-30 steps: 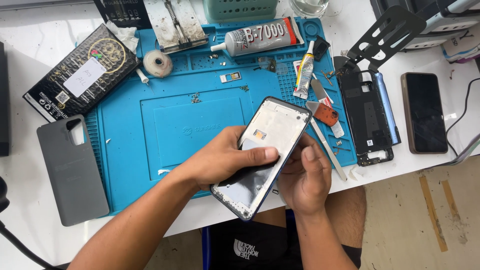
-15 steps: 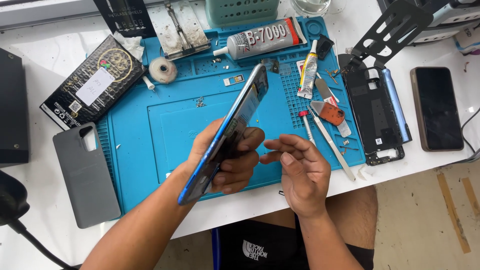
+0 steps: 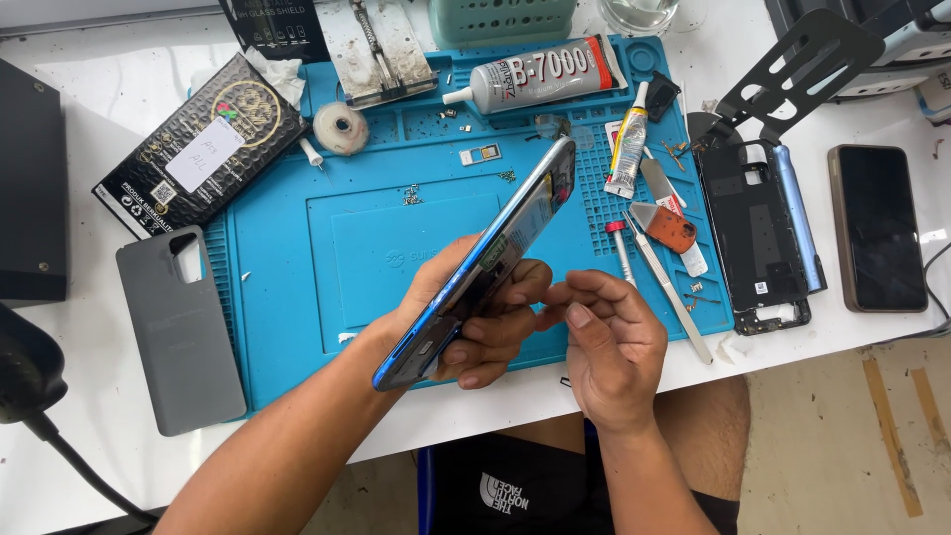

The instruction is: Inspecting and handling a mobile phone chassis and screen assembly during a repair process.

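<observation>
The left hand (image 3: 466,322) grips a blue-edged phone (image 3: 480,267) above the blue work mat (image 3: 297,297), near the front edge of the bench (image 3: 79,436). The phone is tilted edge-on toward the camera, its lower end at the wrist side and its upper end pointing toward the rear right. The fingers (image 3: 495,327) of the left hand wrap around the underside of the phone; the thumb side supports its blue edge.

The right hand (image 3: 609,347) is just beside the phone, to its right. Its fingers are curled loosely and hold nothing; the fingertips (image 3: 565,297) lie close to the left hand's fingers, and whether they touch the phone cannot be determined.

On the mat behind the hands lie a large glue tube (image 3: 545,71), a small glue tube (image 3: 628,154), a roll of tape (image 3: 341,129) and tweezers (image 3: 669,287). An opened phone frame (image 3: 753,238) lies at the mat's right edge, with a dark phone (image 3: 877,228) farther right. A grey phone case (image 3: 178,332) lies at the left edge of the mat, and a black box (image 3: 203,144) lies toward the rear left corner.
</observation>
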